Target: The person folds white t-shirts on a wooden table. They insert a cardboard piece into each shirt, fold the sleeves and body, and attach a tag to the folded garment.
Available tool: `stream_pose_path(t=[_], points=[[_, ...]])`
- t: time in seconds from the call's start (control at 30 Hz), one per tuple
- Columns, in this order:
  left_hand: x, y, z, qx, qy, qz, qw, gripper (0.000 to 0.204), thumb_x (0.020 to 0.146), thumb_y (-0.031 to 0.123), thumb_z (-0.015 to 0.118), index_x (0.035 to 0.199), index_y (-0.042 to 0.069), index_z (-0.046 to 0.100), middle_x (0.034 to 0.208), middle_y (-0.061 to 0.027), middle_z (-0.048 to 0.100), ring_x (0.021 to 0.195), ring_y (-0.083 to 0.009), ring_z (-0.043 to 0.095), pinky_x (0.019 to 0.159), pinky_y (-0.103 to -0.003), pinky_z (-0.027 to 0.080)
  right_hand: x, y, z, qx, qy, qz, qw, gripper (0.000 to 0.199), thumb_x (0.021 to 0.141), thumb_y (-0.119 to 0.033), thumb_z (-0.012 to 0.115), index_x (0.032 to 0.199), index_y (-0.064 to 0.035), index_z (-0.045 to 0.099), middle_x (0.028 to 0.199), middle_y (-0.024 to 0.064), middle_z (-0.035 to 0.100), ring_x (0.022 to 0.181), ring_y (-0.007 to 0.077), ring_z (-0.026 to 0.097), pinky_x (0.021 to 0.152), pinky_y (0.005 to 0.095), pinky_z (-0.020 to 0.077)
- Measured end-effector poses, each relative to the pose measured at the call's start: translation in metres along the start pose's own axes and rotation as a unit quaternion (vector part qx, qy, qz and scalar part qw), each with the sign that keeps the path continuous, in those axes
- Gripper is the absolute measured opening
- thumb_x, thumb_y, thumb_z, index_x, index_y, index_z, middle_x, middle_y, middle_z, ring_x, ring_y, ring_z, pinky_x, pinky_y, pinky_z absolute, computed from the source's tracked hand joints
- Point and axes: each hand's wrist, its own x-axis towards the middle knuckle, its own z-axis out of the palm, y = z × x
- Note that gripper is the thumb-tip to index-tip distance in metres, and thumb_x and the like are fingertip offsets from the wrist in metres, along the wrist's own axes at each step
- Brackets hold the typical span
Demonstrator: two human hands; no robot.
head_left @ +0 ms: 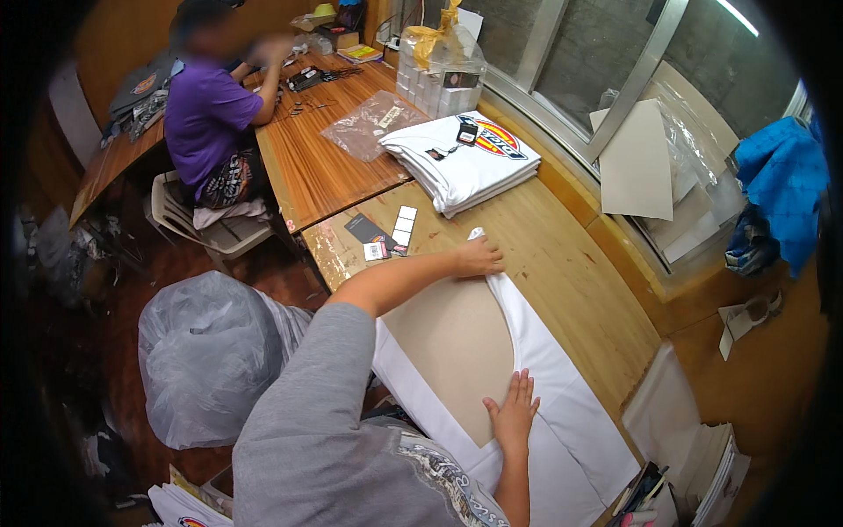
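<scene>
On a long, smooth wooden table [571, 294], one soft white garment [571, 426] lies at the near end, around one flat beige board [448, 329]. One folded white stack [452, 180] sits beyond. Of two hands, the left hand [480, 256] curls at the garment's far edge, its firmness I can't tell; the right hand [514, 417] rests flat, fingers spread, across cloth and board edge.

The white garment [575, 430] runs off the view's lower edge, partly hidden by the grey shirt [342, 457]; beyond it, leftward, a co-worker's head [204, 37] is blurred.
</scene>
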Motion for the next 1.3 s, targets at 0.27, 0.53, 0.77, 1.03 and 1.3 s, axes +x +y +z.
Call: stream_pose_path(t=[0.27, 0.53, 0.77, 1.03, 1.3], points=[[-0.050, -0.016, 0.010, -0.009, -0.132, -0.091, 0.987, 0.020, 0.077, 0.017, 0.044, 0.091, 0.004, 0.049, 0.092, -0.0102, 0.050, 0.087, -0.0231, 0.050, 0.077, -0.041, 0.039, -0.002, -0.007, -0.004, -0.003, -0.020, 0.009, 1.000, 0.074, 0.075, -0.040, 0.054, 0.130, -0.0021, 0.021, 0.138, 0.0125, 0.012, 0.128, 0.0274, 0.011, 0.098, 0.0528, 0.0132], [-0.086, 0.099, -0.065, -0.130, 0.078, -0.171, 0.974, 0.023, 0.070, 0.013, 0.049, 0.092, 0.004, 0.052, 0.090, -0.0121, 0.053, 0.088, -0.0257, 0.050, 0.074, -0.039, 0.039, -0.022, 0.004, -0.017, 0.052, 0.065, 0.017, 0.996, 0.061, 0.074, -0.029, 0.056, 0.125, -0.0053, 0.032, 0.135, 0.0137, 0.023, 0.126, 0.0282, 0.018, 0.097, 0.0538, 0.0138], [-0.172, 0.211, -0.134, -0.639, -0.280, -0.147, 0.701, 0.018, 0.075, 0.003, 0.044, 0.086, 0.004, 0.058, 0.083, -0.0095, 0.061, 0.077, -0.0199, 0.058, 0.069, -0.031, 0.044, -0.215, 0.240, 0.067, 0.112, 0.406, 0.447, 0.789, 0.039, 0.081, -0.018, 0.045, 0.112, 0.0052, 0.042, 0.111, 0.0175, 0.047, 0.105, 0.0305, 0.043, 0.088, 0.0407, 0.0339], [-0.178, 0.272, -0.087, -0.808, -0.180, -0.217, 0.518, 0.044, 0.073, -0.011, 0.040, 0.111, 0.009, 0.053, 0.124, -0.0091, 0.042, 0.117, -0.0196, 0.034, 0.095, -0.029, 0.027, -0.197, 0.215, 0.048, 0.325, 0.316, 0.496, 0.741, 0.038, 0.082, -0.017, 0.046, 0.114, 0.0030, 0.042, 0.111, 0.0156, 0.047, 0.104, 0.0291, 0.043, 0.089, 0.0389, 0.0341], [-0.145, 0.287, -0.093, -0.797, -0.180, -0.091, 0.569, 0.047, 0.074, -0.010, 0.040, 0.118, 0.007, 0.046, 0.120, -0.0090, 0.046, 0.109, -0.0187, 0.044, 0.088, -0.027, 0.036, -0.244, 0.200, 0.034, 0.412, 0.412, 0.480, 0.656, 0.037, 0.083, -0.016, 0.046, 0.116, 0.0007, 0.041, 0.111, 0.0137, 0.048, 0.103, 0.0276, 0.044, 0.090, 0.0370, 0.0342]])
